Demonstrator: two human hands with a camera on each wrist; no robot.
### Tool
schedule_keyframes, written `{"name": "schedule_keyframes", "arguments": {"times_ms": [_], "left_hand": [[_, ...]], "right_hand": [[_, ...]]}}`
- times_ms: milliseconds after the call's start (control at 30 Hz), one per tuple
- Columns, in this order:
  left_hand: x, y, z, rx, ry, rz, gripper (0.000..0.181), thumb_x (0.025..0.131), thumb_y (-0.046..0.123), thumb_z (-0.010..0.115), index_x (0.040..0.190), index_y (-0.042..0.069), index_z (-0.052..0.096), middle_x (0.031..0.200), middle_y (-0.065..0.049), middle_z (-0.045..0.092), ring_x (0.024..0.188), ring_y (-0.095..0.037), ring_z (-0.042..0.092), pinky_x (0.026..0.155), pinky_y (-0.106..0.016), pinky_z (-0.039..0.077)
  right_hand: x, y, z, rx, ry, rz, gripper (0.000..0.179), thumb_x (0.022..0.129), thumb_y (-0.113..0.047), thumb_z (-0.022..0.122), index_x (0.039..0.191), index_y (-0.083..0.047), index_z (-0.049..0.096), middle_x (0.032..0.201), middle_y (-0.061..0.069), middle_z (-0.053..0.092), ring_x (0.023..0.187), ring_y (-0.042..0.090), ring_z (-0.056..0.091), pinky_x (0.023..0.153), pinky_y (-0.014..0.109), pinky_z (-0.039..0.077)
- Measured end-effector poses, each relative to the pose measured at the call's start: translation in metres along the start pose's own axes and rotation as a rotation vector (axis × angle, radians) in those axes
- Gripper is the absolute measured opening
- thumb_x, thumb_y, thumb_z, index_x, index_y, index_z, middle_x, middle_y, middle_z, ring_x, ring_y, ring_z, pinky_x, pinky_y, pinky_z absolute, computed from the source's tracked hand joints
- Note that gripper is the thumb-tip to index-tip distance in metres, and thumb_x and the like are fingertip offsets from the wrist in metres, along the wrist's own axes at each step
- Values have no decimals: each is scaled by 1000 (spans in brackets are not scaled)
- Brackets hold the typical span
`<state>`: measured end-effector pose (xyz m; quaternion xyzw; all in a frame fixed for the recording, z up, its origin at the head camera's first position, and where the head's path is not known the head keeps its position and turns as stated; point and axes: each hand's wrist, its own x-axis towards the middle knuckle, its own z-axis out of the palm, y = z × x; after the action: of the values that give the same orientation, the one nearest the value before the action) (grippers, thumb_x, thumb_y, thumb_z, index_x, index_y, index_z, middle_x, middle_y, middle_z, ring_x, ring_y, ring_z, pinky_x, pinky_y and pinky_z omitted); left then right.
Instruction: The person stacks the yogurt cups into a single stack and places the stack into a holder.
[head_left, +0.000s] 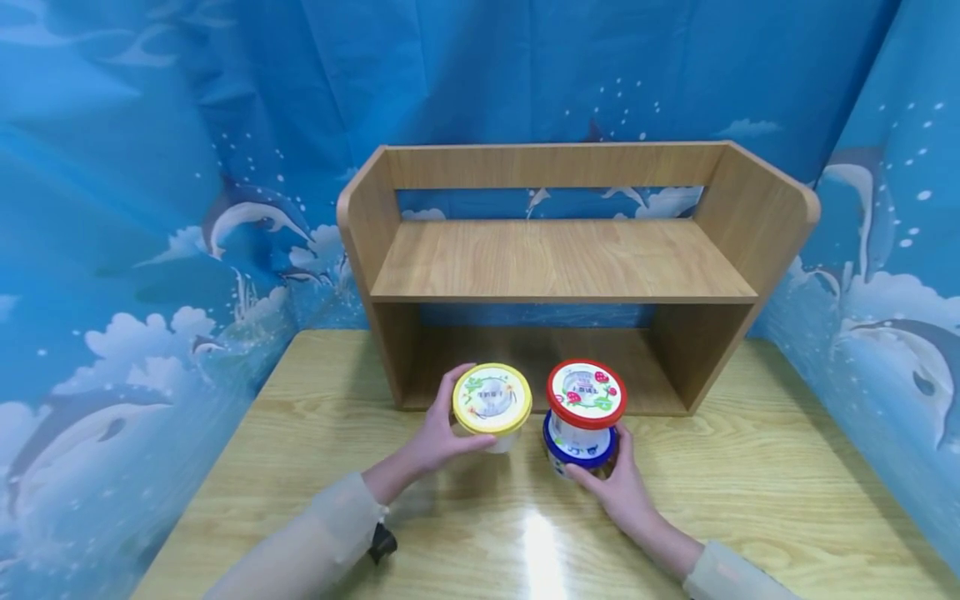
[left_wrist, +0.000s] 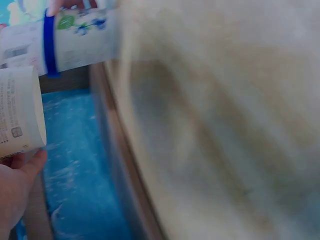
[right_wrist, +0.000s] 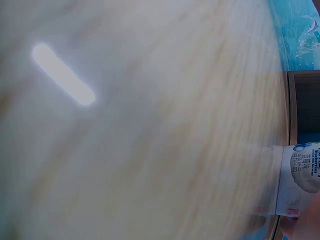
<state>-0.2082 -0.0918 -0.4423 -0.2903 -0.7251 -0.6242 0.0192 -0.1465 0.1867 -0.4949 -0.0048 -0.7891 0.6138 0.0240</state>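
My left hand grips a round tub with a yellow lid, fingers behind it and thumb along its near side. In the left wrist view the tub's pale printed body shows. To its right, a tub with a red lid stands on top of a tub with a blue lid. My right hand holds the lower, blue-lidded tub, thumb in front and fingers on its right side. In the right wrist view, the blue-lidded tub's printed side appears at the edge, with the hand mostly cut off.
A two-level wooden shelf stands at the back of the wooden table, just behind the tubs. A blue dolphin-print curtain hangs behind and on both sides. A small black object sits under the left sleeve.
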Motion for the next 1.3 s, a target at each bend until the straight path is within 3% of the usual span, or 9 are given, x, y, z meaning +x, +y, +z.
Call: {"name": "schedule_keyframes", "arguments": {"times_ms": [167,300,500,767,1067,1300], "left_hand": [[10,18,-8,35,30,67,100,68,-2,84,148,3,24,140,-16,43,123,-29,47,100,-38,44],[20,31,-13,50,44,94,96,70,5,84,147,6,27,141,-11,43,128,-25,43,109,-44,32],[36,47,-15,2,21,106,95,73,21,84,148,10,26,140,-10,43,130,-25,40,111,-53,23],[49,61,-3,-141,-9,97,95,72,14,79,150,12,23,140,-11,43,127,-26,45,108,-46,33],[68,72,12,-127,-16,121,92,76,29,80,149,18,25,142,-3,43,132,-19,39,111,-52,22],[82,77,25,-150,-82,130,88,81,24,77,150,16,23,143,-2,42,131,-17,41,107,-46,35]], "right_hand": [[1,1,1,15,2,-13,96,82,-10,78,148,-2,9,145,31,29,134,48,30,110,52,28],[1,2,1,24,1,-14,94,82,-9,77,147,-2,10,144,31,29,133,48,31,109,52,28],[2,2,1,26,-3,-12,94,82,-9,77,147,-3,10,144,30,30,133,48,32,109,53,28],[2,3,0,35,-11,-4,94,82,-9,77,148,-5,9,145,28,29,134,47,30,110,52,27],[1,2,-1,26,-16,-15,94,83,-10,77,148,-5,8,145,27,30,134,46,31,110,52,27],[1,2,-1,1,-10,-20,94,84,-13,77,148,-6,8,145,26,31,134,45,32,110,52,28]]}}
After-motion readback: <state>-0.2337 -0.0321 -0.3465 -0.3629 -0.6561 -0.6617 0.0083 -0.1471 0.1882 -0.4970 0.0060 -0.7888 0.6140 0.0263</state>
